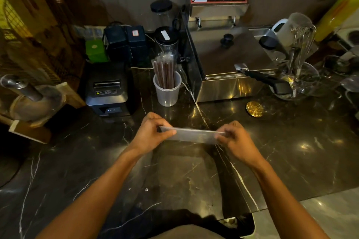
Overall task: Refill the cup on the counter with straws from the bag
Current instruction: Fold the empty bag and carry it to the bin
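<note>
A clear plastic cup (167, 91) stands on the dark marble counter (97, 161) beside the steel fryer, and several brown wrapped straws (164, 72) stick up out of it. Nearer to me, both hands hold a flat, clear plastic bag (194, 135) stretched level above the counter. My left hand (150, 132) pinches its left end, my right hand (236, 137) its right end. The bag looks flat, and I cannot tell whether anything is inside it.
A black receipt printer (108, 91) sits left of the cup. The steel fryer (227, 58) stands right of it, with a glass bowl of utensils (299, 81) further right. A gold round disc (254, 109) lies on the counter. Black-lidded jars (166, 39) stand behind the cup.
</note>
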### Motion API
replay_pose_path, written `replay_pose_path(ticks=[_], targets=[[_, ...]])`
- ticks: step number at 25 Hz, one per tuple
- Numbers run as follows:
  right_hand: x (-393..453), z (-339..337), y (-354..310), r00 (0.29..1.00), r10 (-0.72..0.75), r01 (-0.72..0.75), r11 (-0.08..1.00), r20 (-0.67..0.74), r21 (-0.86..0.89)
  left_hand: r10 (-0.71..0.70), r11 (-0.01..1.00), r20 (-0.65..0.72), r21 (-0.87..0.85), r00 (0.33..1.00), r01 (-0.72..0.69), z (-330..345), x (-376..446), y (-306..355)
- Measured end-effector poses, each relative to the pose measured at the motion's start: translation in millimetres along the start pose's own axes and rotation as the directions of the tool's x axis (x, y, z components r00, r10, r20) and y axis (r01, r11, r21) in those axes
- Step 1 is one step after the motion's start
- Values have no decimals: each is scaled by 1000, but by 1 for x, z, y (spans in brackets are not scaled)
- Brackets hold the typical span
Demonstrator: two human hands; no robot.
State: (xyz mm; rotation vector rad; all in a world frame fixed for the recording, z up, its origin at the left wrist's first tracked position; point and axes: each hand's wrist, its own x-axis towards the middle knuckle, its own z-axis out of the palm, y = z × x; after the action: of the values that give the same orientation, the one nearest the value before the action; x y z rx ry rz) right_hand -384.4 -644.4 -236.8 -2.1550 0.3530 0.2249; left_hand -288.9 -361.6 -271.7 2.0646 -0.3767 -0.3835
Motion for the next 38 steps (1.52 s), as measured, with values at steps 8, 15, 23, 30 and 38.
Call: replay_pose_path(ticks=[8, 15, 23, 30, 38], targets=[[4, 0, 7, 995, 79, -100, 758, 61, 645, -74, 862, 52, -498, 996, 90, 3, 5, 8], [8, 6, 6, 981, 60, -111, 953, 186, 281, 3, 963, 190, -266, 982, 48, 3, 6, 7], [24, 12, -9, 961, -63, -7, 968, 270, 252, 18, 932, 218, -358, 976, 63, -3, 11, 11], [26, 11, 4, 969, 78, -210, 754, 233, 622, -211, 688, 214, -661, 954, 301, 8, 0, -9], [23, 29, 2, 972, 169, -233, 759, 161, 608, -294, 701, 31, -673, 955, 237, 26, 1, -10]])
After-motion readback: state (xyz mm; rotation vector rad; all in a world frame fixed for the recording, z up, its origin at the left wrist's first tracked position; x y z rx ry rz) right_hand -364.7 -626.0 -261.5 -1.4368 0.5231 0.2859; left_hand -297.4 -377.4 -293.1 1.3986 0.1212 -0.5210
